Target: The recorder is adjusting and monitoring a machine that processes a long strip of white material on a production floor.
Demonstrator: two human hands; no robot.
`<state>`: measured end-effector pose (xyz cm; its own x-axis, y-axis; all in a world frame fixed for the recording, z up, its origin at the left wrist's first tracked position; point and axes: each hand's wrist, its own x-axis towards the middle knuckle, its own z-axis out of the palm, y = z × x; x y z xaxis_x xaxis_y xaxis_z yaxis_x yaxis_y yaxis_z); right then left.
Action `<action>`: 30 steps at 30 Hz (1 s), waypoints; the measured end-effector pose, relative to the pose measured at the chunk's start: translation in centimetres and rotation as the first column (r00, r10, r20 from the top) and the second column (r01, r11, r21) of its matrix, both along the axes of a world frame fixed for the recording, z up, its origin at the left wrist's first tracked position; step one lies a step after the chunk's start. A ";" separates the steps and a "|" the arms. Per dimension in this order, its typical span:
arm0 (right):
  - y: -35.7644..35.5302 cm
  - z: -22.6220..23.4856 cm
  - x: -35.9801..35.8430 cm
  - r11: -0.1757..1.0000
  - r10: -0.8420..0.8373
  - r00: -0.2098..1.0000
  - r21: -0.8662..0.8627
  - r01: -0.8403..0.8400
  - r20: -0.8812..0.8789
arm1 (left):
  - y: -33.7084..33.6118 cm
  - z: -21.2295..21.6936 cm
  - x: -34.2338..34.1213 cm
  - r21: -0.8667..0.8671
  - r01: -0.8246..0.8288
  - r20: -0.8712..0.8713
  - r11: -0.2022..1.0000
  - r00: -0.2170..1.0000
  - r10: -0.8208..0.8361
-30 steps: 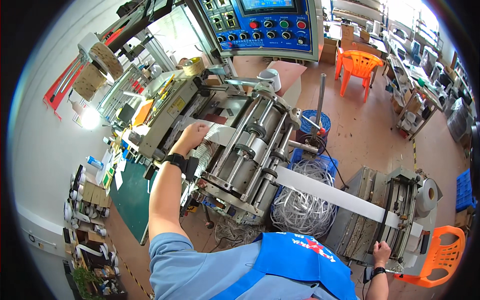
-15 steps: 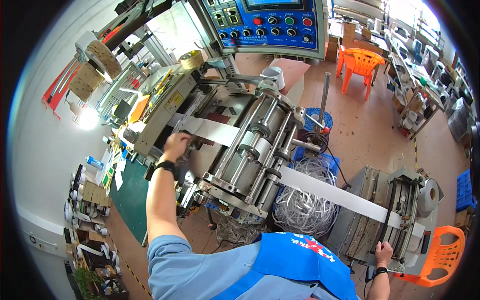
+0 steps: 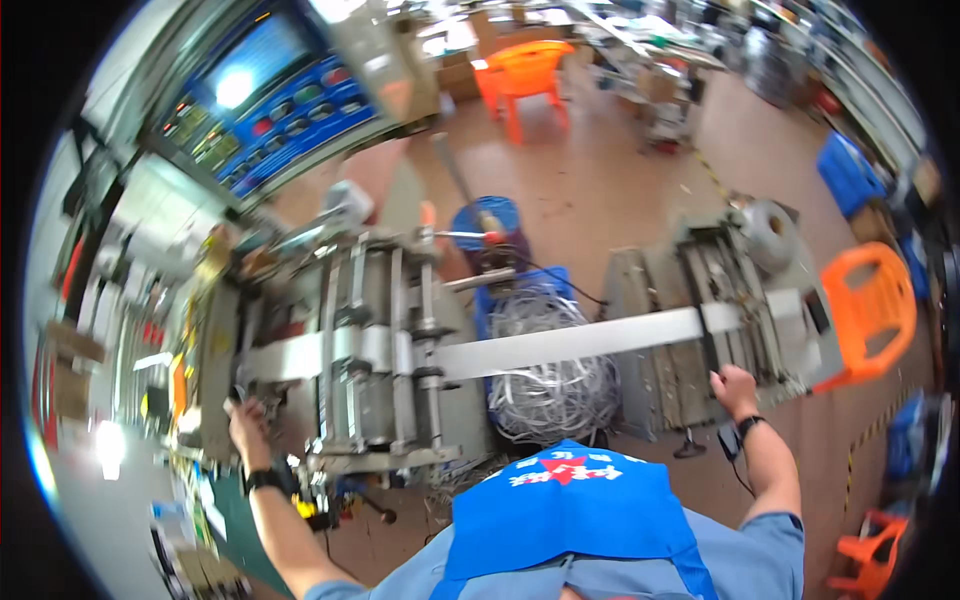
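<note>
The picture is blurred by motion. A grey roller machine [image 3: 375, 380] stands in front of me, and a wide white strip [image 3: 570, 345] runs from it to a lower grey machine [image 3: 660, 385] on the right. My left hand [image 3: 250, 425], with a dark watch on the wrist, is at the roller machine's near left corner by the strip's left end; its fingers are too blurred to read. My right hand [image 3: 735, 385], also with a dark wristband, rests with curled fingers on the front edge of the right machine, just below the strip.
A heap of white scrap strip [image 3: 550, 395] lies on the floor between the machines, behind it a blue bucket [image 3: 485, 225]. A blue control panel [image 3: 270, 100] hangs at the back left. Orange chairs [image 3: 870, 310] [image 3: 525, 75] stand right and far back; a blue crate [image 3: 850, 170] sits far right.
The view has swung, so the machines now lie level across the picture. My left hand has moved off the strip on the rollers to the machine's near left corner. My right hand stays on the right machine.
</note>
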<state>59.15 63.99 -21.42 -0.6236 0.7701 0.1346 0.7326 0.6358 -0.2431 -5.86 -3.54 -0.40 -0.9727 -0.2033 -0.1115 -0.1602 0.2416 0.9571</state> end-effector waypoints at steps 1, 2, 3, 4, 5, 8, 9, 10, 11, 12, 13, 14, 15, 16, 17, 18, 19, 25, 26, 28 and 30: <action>-0.1 0.2 0.0 1.000 -0.004 1.000 -0.006 0.004 -0.024 | 0.3 0.1 0.0 -0.038 -0.004 0.020 0.999 1.000 0.005; -0.1 0.4 0.0 1.000 -0.002 1.000 -0.006 0.002 -0.028 | 0.6 -0.1 0.4 -0.051 0.009 -0.014 0.999 1.000 -0.009; -0.1 0.5 -0.1 1.000 0.002 0.999 -0.009 -0.003 -0.036 | 1.0 -0.1 0.7 -0.067 -0.034 -0.017 0.997 0.999 0.033; -0.1 0.5 -0.2 1.000 0.008 1.000 -0.021 -0.009 -0.022 | 1.4 -0.2 1.1 -0.070 0.004 -0.037 0.998 0.999 -0.006; -0.1 0.6 -0.1 1.000 -0.002 0.999 -0.010 0.002 -0.036 | 1.6 -0.2 1.7 -0.072 -0.014 -0.038 0.997 0.999 0.012; 0.0 0.7 -0.2 0.999 -0.004 1.000 -0.039 0.003 -0.022 | 2.1 0.7 3.2 -0.143 0.010 -0.012 0.990 1.000 -0.012; 0.0 0.7 -0.2 1.000 0.005 0.998 -0.021 -0.006 -0.057 | 2.0 1.0 3.7 -0.209 0.045 0.018 0.977 0.999 -0.042; 0.1 0.8 -0.2 1.000 0.014 0.997 -0.026 -0.016 -0.079 | 2.0 1.2 4.0 -0.265 0.090 0.045 0.960 0.996 -0.081; 0.1 0.8 -0.2 0.999 0.021 0.995 -0.029 -0.024 -0.100 | 1.8 1.3 4.3 -0.271 0.097 0.054 0.958 0.995 -0.086; 0.1 0.9 -0.1 0.998 0.005 0.997 -0.054 -0.010 -0.079 | 1.6 1.3 4.4 -0.257 0.172 0.160 0.951 0.978 -0.133; 0.0 1.0 0.0 0.999 0.008 0.994 -0.032 -0.012 -0.113 | 1.3 1.2 4.5 -0.236 0.245 0.264 0.940 0.947 -0.181; 0.0 1.0 0.0 0.999 0.022 0.993 -0.036 -0.026 -0.119 | 0.8 0.9 4.5 -0.234 0.264 0.270 0.936 0.942 -0.199; 0.0 1.1 0.0 0.998 0.026 0.994 -0.049 -0.032 -0.106 | 0.4 0.6 4.4 -0.206 0.250 0.289 0.946 0.939 -0.185; 0.0 1.1 0.0 0.999 0.036 0.990 -0.024 -0.039 -0.138 | 0.0 0.5 4.2 -0.209 0.196 0.306 0.958 0.944 -0.126; 0.0 1.1 0.1 0.999 0.026 0.992 -0.019 -0.028 -0.126 | -0.3 0.2 4.0 -0.164 0.206 0.298 0.965 0.943 -0.150; 0.0 1.0 0.2 0.999 0.037 0.985 0.003 -0.037 -0.166 | -0.6 0.1 3.7 -0.139 0.194 0.290 0.971 0.946 -0.148; 0.1 1.0 0.3 0.999 0.036 0.987 -0.001 -0.036 -0.160 | -0.8 0.2 3.5 -0.145 0.210 0.296 0.967 0.942 -0.160; 0.2 0.7 0.7 1.000 0.013 0.990 0.022 -0.010 -0.138 | 0.6 3.3 6.8 -0.083 0.358 0.434 0.930 0.853 -0.290; 0.3 0.7 0.7 1.000 0.019 0.991 0.019 -0.016 -0.133 | 1.7 3.8 7.9 0.046 0.300 0.385 0.953 0.875 -0.294; 0.4 0.6 0.8 1.000 0.027 0.996 -0.010 -0.028 -0.086 | 4.1 4.9 10.1 0.141 0.222 0.346 0.965 0.902 -0.259; 0.6 0.6 1.0 0.999 0.032 0.991 0.028 -0.029 -0.130 | 6.6 6.0 11.7 -0.094 0.237 0.442 0.967 0.880 -0.172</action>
